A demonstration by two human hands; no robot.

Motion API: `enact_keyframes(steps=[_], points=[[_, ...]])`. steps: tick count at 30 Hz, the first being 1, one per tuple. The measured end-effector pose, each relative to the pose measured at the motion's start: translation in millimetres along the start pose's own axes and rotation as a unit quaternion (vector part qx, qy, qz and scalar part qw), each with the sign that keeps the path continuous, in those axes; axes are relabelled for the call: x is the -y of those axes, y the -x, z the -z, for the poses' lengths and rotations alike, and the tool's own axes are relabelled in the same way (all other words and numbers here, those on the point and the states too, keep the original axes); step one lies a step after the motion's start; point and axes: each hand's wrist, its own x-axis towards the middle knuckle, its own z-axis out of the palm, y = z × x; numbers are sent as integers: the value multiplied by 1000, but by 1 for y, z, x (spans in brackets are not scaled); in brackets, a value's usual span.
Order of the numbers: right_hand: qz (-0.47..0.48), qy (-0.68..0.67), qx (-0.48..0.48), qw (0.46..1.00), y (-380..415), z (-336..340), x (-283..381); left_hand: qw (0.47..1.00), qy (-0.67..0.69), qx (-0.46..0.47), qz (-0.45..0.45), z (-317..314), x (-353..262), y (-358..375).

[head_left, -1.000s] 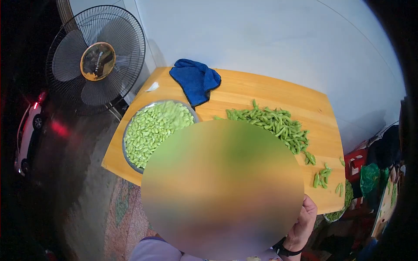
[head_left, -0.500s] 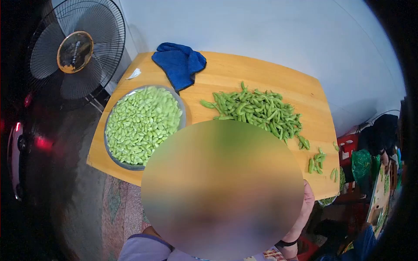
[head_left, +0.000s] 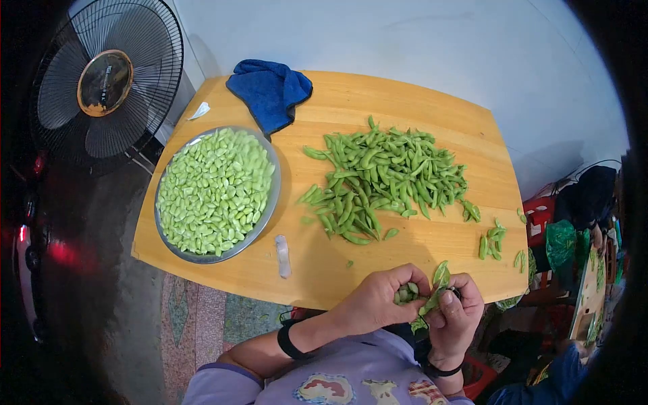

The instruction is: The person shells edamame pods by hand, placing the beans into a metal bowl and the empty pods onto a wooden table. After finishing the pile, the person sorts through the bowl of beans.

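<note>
My left hand (head_left: pixel 385 297) is curled around several shelled green beans (head_left: pixel 407 292) near the table's front edge. Just to its right, my right hand (head_left: pixel 455 310) pinches a green pod (head_left: pixel 440 280), which the left fingertips also touch. Something small and dark shows at the right fingers, too small to make out. Beyond the hands, a heap of green pods (head_left: pixel 385 172) lies on the wooden table (head_left: pixel 337 270). A round metal tray (head_left: pixel 271 202) full of shelled beans stands at the left.
A blue cloth (head_left: pixel 266 94) and a white scrap (head_left: pixel 200 111) lie at the back left, beside a large fan (head_left: pixel 104 82). A pale strip (head_left: pixel 282 256) lies right of the tray. Small pod clusters (head_left: pixel 493 241) sit at the right. Part of another person (head_left: pixel 594 196) shows far right.
The view has shifted slightly, with table items a little higher and further left. A blurred oval hid most of both hands and the front table earlier, so their movement cannot be told.
</note>
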Motion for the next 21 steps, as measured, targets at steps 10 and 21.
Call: enact_keyframes(steps=[10,21], points=[[-9,52,-2,999,-1,2,-1,990,-133,-16,34,-6,-5,0],[73,4,-36,997,-7,13,3,984,71,-93,137,16,-4,-1]])
